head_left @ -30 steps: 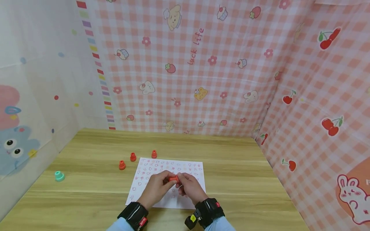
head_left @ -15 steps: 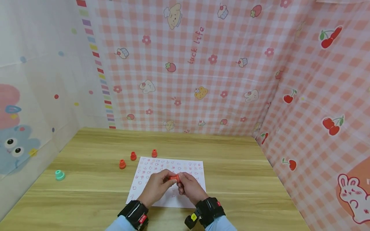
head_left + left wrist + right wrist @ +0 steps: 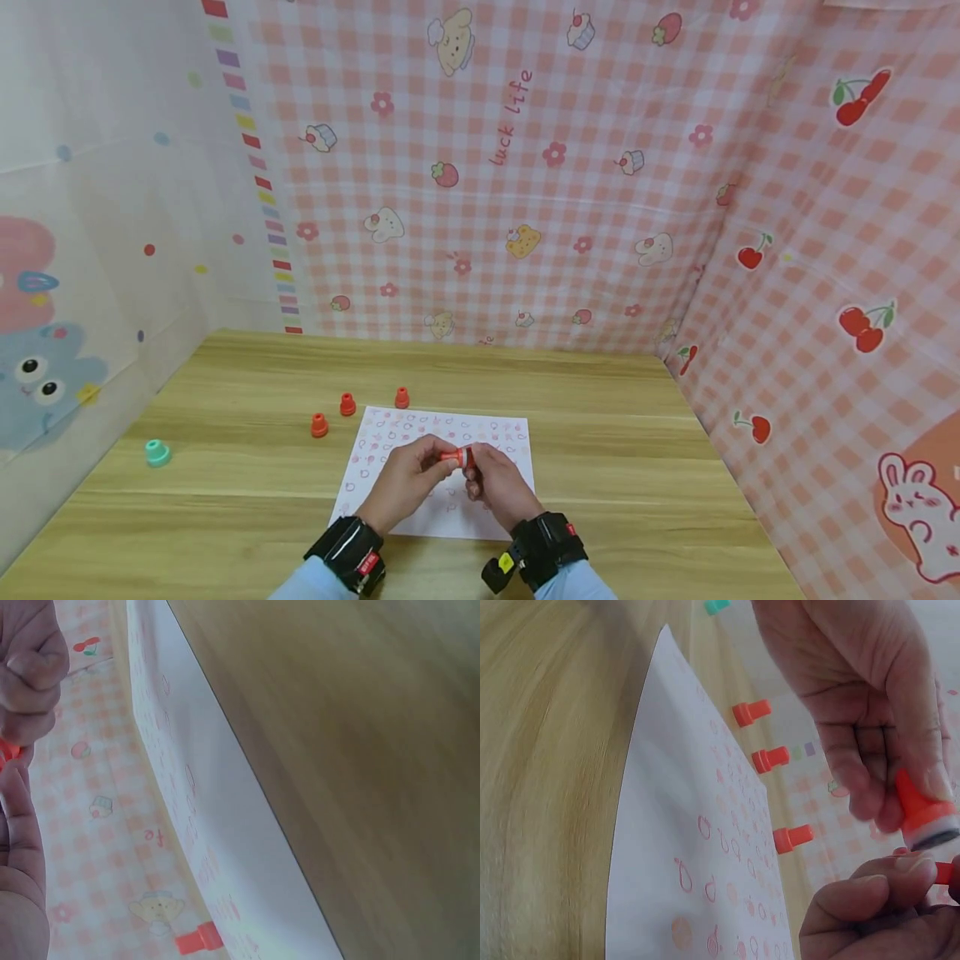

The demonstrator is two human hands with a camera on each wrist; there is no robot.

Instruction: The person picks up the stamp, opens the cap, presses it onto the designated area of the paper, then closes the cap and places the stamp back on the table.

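My left hand (image 3: 405,485) pinches an orange-red toy stamp (image 3: 917,806) by its handle. In the right wrist view, its white collar and dark stamping face show. My right hand (image 3: 504,490) holds a small red cap (image 3: 943,873) in its curled fingers, close to the stamp's face and apart from it. Both hands are raised over a white sheet of paper (image 3: 431,525) with red and orange stamped prints. In the left wrist view, only a bit of red (image 3: 9,752) shows between the hands.
Three red stamps (image 3: 319,426) stand on the wooden table (image 3: 615,467), beyond and left of the paper. Farther left is a teal stamp (image 3: 157,452). Printed cloth (image 3: 495,200) walls the table at the back and both sides.
The cap has come off the stamp; its white collar now shows between the hands. My right hand has shifted slightly right, while the other stamps stay where they were.
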